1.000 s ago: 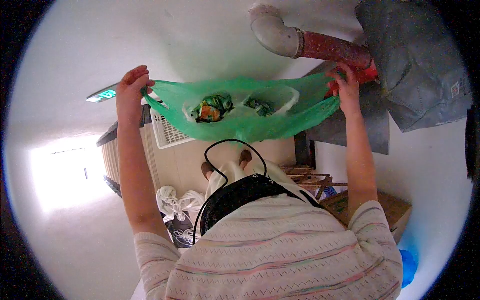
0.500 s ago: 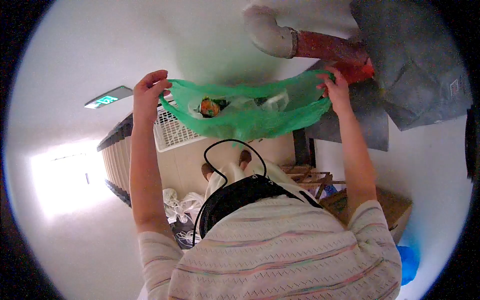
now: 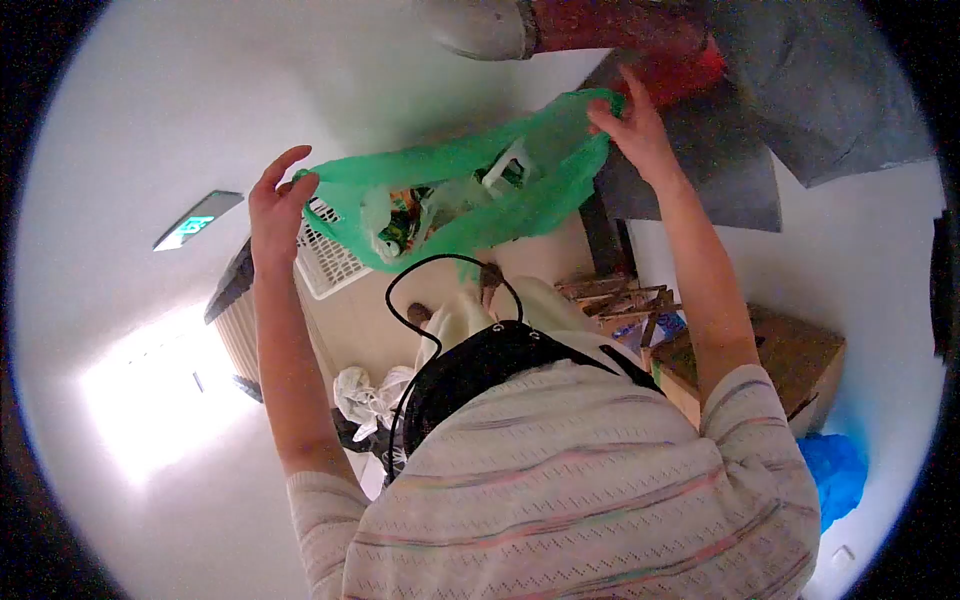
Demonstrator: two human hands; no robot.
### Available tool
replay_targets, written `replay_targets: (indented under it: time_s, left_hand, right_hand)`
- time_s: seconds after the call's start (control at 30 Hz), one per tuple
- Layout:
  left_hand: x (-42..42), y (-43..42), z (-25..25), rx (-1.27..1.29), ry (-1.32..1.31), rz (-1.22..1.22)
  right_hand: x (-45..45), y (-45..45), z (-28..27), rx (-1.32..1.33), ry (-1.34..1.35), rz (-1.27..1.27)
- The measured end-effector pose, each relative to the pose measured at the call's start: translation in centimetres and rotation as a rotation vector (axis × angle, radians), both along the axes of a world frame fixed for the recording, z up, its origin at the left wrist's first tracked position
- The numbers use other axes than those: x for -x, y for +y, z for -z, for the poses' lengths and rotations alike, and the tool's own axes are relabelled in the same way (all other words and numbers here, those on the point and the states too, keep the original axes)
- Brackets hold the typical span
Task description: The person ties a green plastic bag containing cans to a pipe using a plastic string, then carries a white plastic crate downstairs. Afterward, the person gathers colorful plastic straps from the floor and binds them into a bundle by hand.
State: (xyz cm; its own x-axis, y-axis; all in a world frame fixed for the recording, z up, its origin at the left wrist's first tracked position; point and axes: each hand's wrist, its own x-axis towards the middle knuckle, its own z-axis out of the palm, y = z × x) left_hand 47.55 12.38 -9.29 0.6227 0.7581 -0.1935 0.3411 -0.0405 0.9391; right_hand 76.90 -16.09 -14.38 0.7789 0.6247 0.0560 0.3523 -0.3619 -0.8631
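So both hands are up high with a green plastic bag (image 3: 500,218) stretched wide between them, held out in front of the body, right end a bit higher than the left. The left hand (image 3: 279,205) has its fingers pinched on one end of the rim, and the right hand (image 3: 636,132) has the other end gripped, index finger sticking up. Inside there's some orange-and-green stuff (image 3: 402,218), too blurry to make out. Below the bag's left side sits a white plastic basket (image 3: 330,268), and a red pipe (image 3: 615,24) runs above the right hand.
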Motion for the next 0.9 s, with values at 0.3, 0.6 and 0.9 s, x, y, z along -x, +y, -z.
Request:
replay_targets:
  time_s: [0.3, 0.6, 0.9]
  left_hand:
    - [-0.5, -0.9, 0.9, 0.045, -0.027, 0.099]
    - [0.3, -0.5, 1.2, 0.143, -0.098, 0.199]
    - [2.7, 0.8, 2.9, 0.094, -0.101, 0.342]
  right_hand:
    - [2.5, -0.3, -0.3, -0.140, 0.183, 0.053]
    - [5.7, 0.1, -1.3, -0.086, 0.100, 0.111]
    - [9.0, 3.0, -2.1, -0.073, 0.044, 0.141]
